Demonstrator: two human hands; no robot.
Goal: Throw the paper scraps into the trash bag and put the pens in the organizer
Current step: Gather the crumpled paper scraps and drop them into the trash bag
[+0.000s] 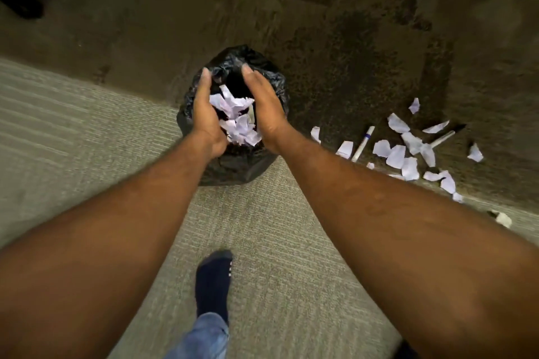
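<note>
Over the trash bag (233, 169), left hand (205, 114) and right hand (264, 108) cup paper scraps (236, 122) between nearly straight fingers (250, 75); its slack, narrow mouth may let pieces spill onto the floor (262, 227); loose scraps (408, 154) and pens (363, 144) lie right of it.

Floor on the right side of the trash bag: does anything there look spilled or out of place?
Yes. Torn paper scraps lie scattered over the dark carpet right of the trash bag, and two pens lie among them: a white pen with a blue band and a second pen partly covered by scraps.
</note>
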